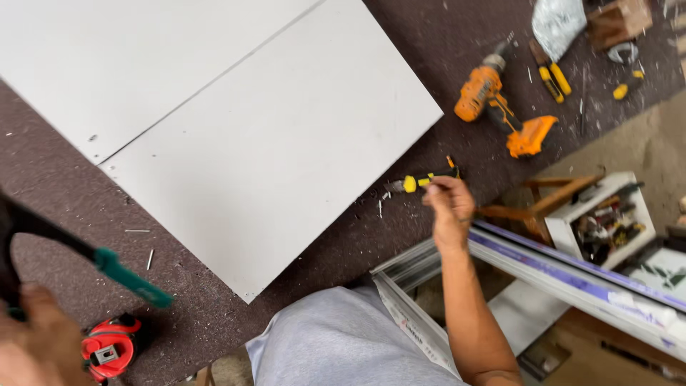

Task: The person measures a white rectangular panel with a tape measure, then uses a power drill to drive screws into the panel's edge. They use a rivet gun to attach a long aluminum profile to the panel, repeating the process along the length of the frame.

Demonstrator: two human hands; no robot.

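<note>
1. The right hand (449, 204) is curled, fingers drawn together around the rear end of a small yellow-and-black hand tool (423, 181). The tool's yellow part sticks out to the left of the fingers and lies low over the tabletop (300, 300), just off the corner of the near white panel.
2. The left hand (32, 343), blurred at the lower left corner, is closed around the dark handle of a tool with a long black arm and a green tip (132, 280). The tip points toward the near panel.
3. A red tape measure (111, 348) with a rounded case sits on the tabletop just beside the left hand.
4. The tabletop is covered in a dark, coarse, felt-like layer strewn with pale shavings and small screws.
5. Two flat, smooth white panels (264, 150) lie edge to edge, with a thin seam between them.
6. An orange cordless drill (500, 107) lies on its side up the tabletop, well apart from the right hand.
7. A white profile with a purple film strip (572, 268) runs under the right forearm.
</note>
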